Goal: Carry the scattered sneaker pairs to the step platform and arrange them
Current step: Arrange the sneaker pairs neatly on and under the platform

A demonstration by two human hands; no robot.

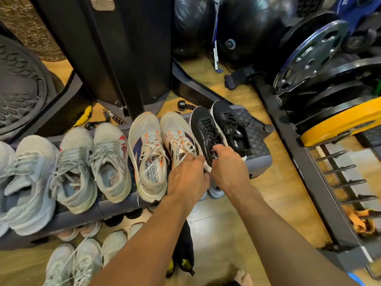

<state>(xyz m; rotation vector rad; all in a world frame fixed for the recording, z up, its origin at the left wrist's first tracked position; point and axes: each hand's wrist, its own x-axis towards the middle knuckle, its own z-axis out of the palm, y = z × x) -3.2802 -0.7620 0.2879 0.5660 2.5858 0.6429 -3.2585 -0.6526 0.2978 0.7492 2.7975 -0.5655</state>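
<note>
The black sneaker pair [231,124] stood at the right end of the step platform [258,141], toes pointing away from the person, with a bare patch of the textured top showing beyond it. The right hand [226,168] gripped the inner black shoe [203,131] at its heel, thumb laid over the collar and the other fingers hidden underneath. Just beside it, the left hand [187,178] was curled over the heel of the neighbouring white-and-orange shoe [178,137]; its fingertips were hidden, so how firm the hold was could not be told. That shoe's partner [148,153] sat touching it on the left. Further left along the platform came a grey pair with red marks [92,164], then pale blue sneakers [31,182], all side by side in one row. More light sneakers [82,261] lay on the wooden floor [237,213] in front of the platform. Behind the row rose a black machine column [123,48], with dark exercise balls [247,27] beyond it and a rack of weight plates [313,50] to the right.
</note>
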